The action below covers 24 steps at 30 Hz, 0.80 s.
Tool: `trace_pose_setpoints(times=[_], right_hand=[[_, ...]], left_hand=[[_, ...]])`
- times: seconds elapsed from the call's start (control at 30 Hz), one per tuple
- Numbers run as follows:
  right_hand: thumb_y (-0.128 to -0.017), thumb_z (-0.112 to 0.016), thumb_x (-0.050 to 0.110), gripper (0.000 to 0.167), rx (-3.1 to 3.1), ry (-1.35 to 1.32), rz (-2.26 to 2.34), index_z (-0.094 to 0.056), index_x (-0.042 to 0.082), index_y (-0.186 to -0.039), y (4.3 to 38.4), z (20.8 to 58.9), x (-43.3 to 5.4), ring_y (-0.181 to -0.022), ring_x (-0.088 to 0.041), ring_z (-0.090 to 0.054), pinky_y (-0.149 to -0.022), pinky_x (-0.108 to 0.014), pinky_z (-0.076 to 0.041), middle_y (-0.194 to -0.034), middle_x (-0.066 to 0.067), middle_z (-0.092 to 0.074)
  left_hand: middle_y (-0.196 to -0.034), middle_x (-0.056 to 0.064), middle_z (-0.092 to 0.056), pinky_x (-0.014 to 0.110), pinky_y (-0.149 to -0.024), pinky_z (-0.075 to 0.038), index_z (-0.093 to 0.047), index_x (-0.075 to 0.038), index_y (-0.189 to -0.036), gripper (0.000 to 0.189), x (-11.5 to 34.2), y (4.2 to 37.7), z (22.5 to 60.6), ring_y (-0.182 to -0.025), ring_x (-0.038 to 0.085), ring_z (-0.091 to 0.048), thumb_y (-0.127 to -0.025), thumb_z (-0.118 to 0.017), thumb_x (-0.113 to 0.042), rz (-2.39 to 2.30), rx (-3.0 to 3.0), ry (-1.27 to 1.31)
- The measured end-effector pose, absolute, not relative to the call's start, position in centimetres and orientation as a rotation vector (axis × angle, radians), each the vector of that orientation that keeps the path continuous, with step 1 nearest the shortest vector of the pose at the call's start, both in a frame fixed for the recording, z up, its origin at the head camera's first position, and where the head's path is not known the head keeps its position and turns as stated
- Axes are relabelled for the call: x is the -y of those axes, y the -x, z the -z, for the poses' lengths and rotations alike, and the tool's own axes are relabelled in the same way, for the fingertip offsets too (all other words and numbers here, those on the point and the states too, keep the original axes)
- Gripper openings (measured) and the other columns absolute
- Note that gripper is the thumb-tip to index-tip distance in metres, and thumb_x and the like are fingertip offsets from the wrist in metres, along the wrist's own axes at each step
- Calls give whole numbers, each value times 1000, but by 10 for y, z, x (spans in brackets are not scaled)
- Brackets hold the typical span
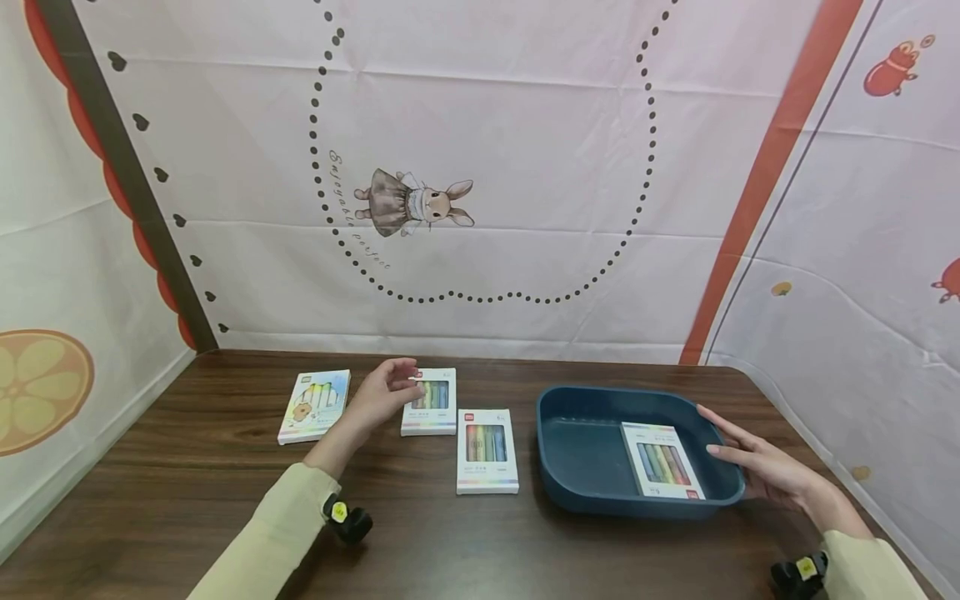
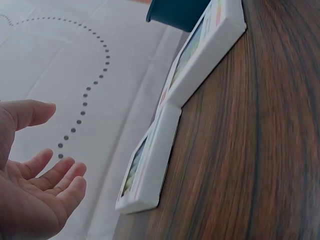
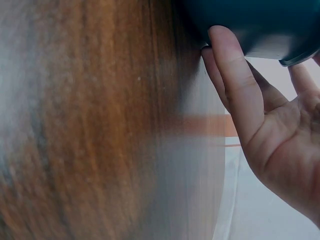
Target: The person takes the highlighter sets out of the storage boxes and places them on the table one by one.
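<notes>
My left hand [image 1: 381, 393] hovers over the table with loosely bent fingers and holds nothing. Its fingertips are nearest a flat white box [image 1: 441, 420] with coloured sticks in its window. A similar box [image 1: 487, 478] lies nearer me, to the right. Left of the hand lies a third white box [image 1: 295, 429] with a cartoon on its front. My right hand [image 1: 772, 468] grips the right wall of a dark blue plastic bin [image 1: 581, 462]; in the right wrist view, fingers [image 3: 235, 70] press its outside. Inside the bin, another windowed box [image 1: 663, 462] leans against the right end.
The brown wood-grain table [image 1: 420, 542] carries everything. Behind it hangs a white printed cloth [image 1: 525, 167] with a rabbit figure, and more cloth closes off both sides. The bin stands right of the loose boxes.
</notes>
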State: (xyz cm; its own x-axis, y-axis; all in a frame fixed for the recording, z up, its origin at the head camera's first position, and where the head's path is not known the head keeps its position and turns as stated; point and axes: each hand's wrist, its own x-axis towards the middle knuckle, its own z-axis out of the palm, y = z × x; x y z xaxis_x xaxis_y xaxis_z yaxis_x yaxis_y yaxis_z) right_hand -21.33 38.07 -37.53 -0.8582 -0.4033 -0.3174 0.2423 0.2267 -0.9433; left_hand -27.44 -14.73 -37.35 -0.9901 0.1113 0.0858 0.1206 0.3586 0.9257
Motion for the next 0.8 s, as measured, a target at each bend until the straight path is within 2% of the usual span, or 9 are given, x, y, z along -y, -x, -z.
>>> trace_pose_setpoints(times=[0.2, 0.4, 0.67, 0.8], right_hand=[[-98, -39, 23, 57, -2023, 126, 1679, -13, 58, -134, 214, 376, -379, -97, -23, -57, -80, -51, -48, -138, -36, 4], [-98, -39, 23, 54, -2013, 123, 1684, -18, 62, -130, 214, 377, -380, -96, -25, -59, -79, -51, -48, -137, -36, 5], [-99, -38, 22, 57, -1974, 130, 1698, -14, 60, -132, 214, 375, -380, -95, -26, -59, -79, -50, -48, -140, -32, 20], [-98, -39, 21, 55, -1962, 111, 1705, -21, 64, -128, 213, 374, -380, -94, -26, -60, -79, -50, -48, -140, -30, 23]], left_hand=[[-128, 18, -48, 42, -91, -44, -42, -2, -129, 51, 135, 275, 373, -116, 32, -48, -83, -64, -12, 1820, 2567, 228], [-128, 19, -48, 42, -92, -43, -44, -2, -127, 49, 123, 275, 374, -115, 32, -49, -83, -63, -10, 1862, 2549, 278], [-126, 16, -50, 39, -90, -45, -46, -4, -127, 51, 106, 274, 372, -113, 29, -51, -82, -67, -15, 1891, 2545, 302], [-124, 15, -51, 39, -90, -44, -48, -5, -125, 50, 99, 274, 370, -112, 28, -51, -81, -68, -15, 1924, 2529, 299]])
